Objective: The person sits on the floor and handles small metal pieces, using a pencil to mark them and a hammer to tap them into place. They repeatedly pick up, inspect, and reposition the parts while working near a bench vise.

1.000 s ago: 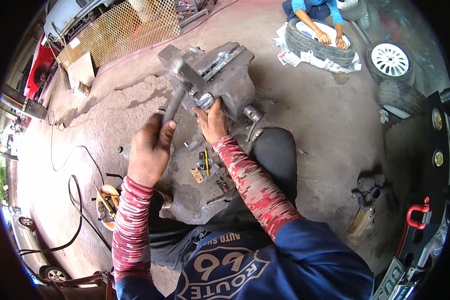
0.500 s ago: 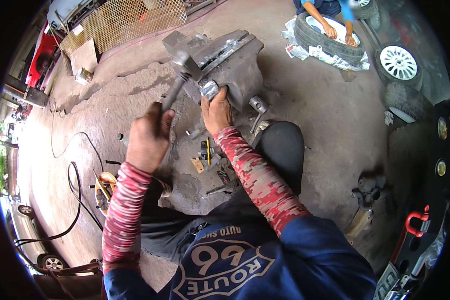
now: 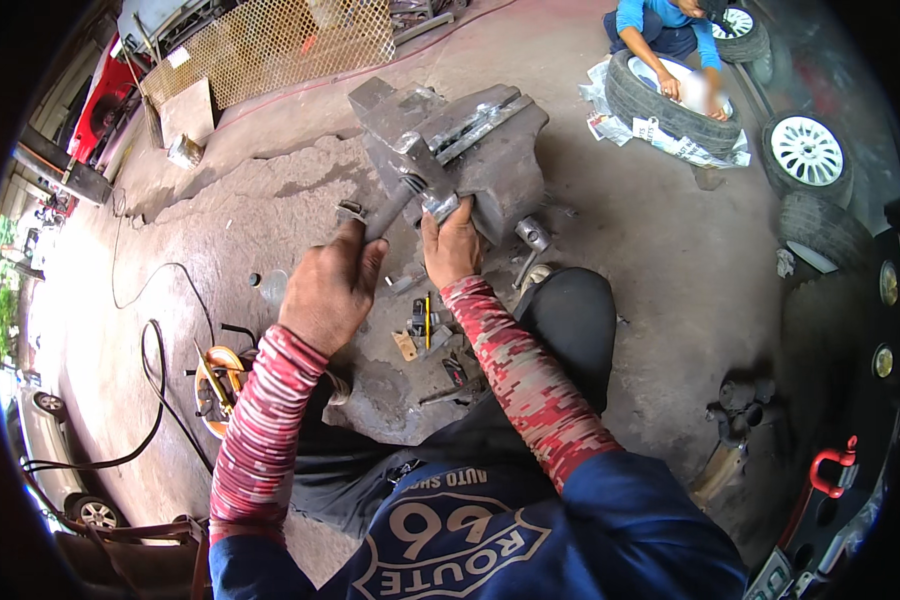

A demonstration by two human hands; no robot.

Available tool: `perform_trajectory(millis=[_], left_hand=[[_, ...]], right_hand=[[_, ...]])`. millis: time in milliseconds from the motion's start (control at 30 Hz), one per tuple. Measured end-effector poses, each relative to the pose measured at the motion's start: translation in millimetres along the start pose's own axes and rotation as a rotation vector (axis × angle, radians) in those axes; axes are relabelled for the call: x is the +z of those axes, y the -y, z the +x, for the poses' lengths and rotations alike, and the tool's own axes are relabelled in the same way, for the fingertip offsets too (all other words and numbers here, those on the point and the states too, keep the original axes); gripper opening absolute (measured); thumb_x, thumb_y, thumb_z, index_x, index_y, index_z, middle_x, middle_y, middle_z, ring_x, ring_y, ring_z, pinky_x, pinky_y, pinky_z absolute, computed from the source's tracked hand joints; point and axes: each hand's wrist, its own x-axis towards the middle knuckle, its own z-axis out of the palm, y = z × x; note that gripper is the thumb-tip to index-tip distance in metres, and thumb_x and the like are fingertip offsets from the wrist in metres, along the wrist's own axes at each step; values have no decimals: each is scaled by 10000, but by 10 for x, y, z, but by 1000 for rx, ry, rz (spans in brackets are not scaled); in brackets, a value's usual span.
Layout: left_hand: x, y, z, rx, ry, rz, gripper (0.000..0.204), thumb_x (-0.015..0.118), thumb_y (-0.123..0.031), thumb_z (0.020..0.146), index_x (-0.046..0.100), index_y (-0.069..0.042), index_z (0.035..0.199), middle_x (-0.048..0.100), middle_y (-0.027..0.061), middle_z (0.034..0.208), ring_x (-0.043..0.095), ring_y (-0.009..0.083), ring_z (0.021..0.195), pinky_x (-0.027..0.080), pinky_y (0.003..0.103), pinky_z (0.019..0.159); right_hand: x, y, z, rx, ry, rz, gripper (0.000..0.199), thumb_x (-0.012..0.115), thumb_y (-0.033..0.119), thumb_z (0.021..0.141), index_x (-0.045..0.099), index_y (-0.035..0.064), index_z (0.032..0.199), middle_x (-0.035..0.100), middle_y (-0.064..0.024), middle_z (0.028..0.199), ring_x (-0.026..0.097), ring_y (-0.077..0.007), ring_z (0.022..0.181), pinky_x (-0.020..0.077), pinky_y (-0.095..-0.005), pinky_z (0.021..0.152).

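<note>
My left hand (image 3: 328, 288) is closed around the handle of a hammer (image 3: 390, 210). The hammer's head is at the side of a large worn grey bench vise (image 3: 505, 160), right by a small shiny metal piece (image 3: 440, 208). Whether head and piece touch, I cannot tell. With its fingers closed, my right hand (image 3: 454, 248) holds that metal piece against the near side of the vise. The vise's screw end and handle (image 3: 532, 236) stick out at its lower right.
On the floor before me lie a yellow pencil (image 3: 428, 320) and several small tools. An orange-rimmed container (image 3: 210, 385) and a black cable (image 3: 160, 375) are to the left. Far right, a person in blue (image 3: 650, 30) works over a tire (image 3: 660, 105); white-wheeled tires (image 3: 808, 150) stand beyond.
My left hand has swung the hammer rightward, bringing its head over to the shiny metal piece. My right hand keeps its hold. The whole view has shifted slightly.
</note>
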Motion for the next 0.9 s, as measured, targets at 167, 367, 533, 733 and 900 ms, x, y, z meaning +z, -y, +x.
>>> perform_trajectory(millis=[167, 367, 533, 733, 900], left_hand=[[-267, -137, -28, -30, -142, -361, 282, 575, -276, 1010, 578, 0, 952, 522, 79, 613, 495, 188, 526, 395, 331, 502], [-40, -149, -13, 127, -410, -433, 232, 538, -198, 1015, 550, 20, 1094, 601, 78, 657, 573, 175, 534, 432, 322, 478], [-35, 86, 79, -49, 19, 169, 285, 597, -299, 977, 558, -16, 963, 616, 219, 646, 613, 440, 606, 496, 487, 561], [-315, -121, -58, -101, -298, -744, 288, 576, -314, 1016, 547, -37, 940, 489, -50, 668, 424, 44, 508, 351, 230, 442], [-47, 9, 16, 34, 81, 180, 235, 605, -238, 959, 545, -20, 1021, 608, 263, 714, 639, 445, 665, 500, 496, 578]], right_hand=[[54, -39, 9, -69, -64, 22, 604, 610, 326, 921, 314, 57, 1373, 658, -269, 1036, 621, -490, 936, 485, -553, 806], [36, 7, 16, -11, -12, 25, 577, 607, 314, 929, 325, 39, 1351, 641, -278, 1073, 610, -489, 970, 480, -546, 822], [3, 35, -11, -20, 29, 117, 540, 603, 304, 942, 348, 13, 1318, 618, -297, 1111, 598, -486, 1013, 474, -526, 846], [55, 11, -12, -40, -15, 49, 541, 602, 310, 936, 330, 27, 1308, 645, -272, 1074, 616, -488, 953, 485, -542, 800], [50, 34, -30, -17, -16, -6, 573, 595, 329, 928, 321, 43, 1342, 646, -265, 1092, 625, -476, 948, 497, -535, 803]])
